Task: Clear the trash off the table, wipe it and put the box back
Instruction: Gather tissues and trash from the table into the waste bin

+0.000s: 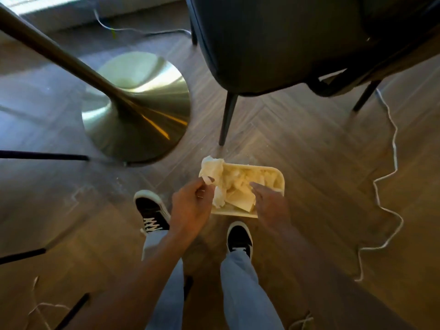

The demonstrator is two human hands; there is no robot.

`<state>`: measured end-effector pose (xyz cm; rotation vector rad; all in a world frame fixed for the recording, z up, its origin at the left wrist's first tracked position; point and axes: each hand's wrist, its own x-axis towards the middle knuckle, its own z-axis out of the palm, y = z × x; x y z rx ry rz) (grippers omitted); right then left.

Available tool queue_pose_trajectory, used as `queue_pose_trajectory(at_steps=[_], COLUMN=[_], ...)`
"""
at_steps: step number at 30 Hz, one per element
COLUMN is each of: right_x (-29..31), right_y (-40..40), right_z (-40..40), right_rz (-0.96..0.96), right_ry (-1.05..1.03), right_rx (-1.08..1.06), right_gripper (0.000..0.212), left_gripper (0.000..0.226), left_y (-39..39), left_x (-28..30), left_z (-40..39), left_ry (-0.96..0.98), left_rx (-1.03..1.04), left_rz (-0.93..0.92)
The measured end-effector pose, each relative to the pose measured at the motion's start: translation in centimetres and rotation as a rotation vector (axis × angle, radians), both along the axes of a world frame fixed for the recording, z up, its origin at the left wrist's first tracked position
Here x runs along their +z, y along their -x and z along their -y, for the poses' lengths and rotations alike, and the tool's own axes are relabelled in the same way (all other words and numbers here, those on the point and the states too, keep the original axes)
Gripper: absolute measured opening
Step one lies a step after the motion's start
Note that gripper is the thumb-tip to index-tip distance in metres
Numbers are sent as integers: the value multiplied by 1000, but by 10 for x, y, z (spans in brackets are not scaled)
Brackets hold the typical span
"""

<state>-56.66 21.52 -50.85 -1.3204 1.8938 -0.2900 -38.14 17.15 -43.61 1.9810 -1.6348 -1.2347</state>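
A cream rectangular bin (281, 181) stands on the wood floor in front of my feet, filled with crumpled paper trash (240, 184). My left hand (190, 206) pinches a crumpled white tissue (212, 169) over the bin's left rim. On the bin's right side, my right hand (271, 206) reaches down into the papers with its fingers extended. What the right fingertips touch is hidden among the paper.
A brass table base (138, 108) with its slanted column stands to the left. A dark chair (273, 44) with thin black legs is just behind the bin. A white cord (390, 163) snakes over the floor at right. My two black sneakers flank the bin's near side.
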Motion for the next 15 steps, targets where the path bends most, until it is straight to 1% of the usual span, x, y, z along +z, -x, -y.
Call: queue_pose_trajectory(at_steps=[2, 4, 7, 9, 11, 13, 15], right_x=[-20, -35, -50, -55, -57, -56, -49], right_y=[1, 3, 8, 13, 16, 17, 16], right_z=[2, 6, 10, 8, 5, 3, 0], right_rz=[-44, -125, -226, -285, -329, -335, -322], right_ry=[-24, 4, 18, -16, -61, -55, -13], right_rx=[45, 109, 185, 213, 224, 184, 125], right_gripper=[36, 37, 37, 39, 41, 42, 48], left_gripper=[18, 20, 25, 26, 27, 29, 31], left_y=[0, -2, -5, -5, -6, -5, 0], left_x=[-19, -39, -72, -94, -115, -131, -142], left_z=[-4, -8, -12, -13, -13, -12, -10], left_ry=[75, 145, 187, 186, 146, 99, 88], left_rx=[-21, -50, -142, -210, -271, -311, -377], left_rz=[7, 29, 156, 261, 314, 326, 401])
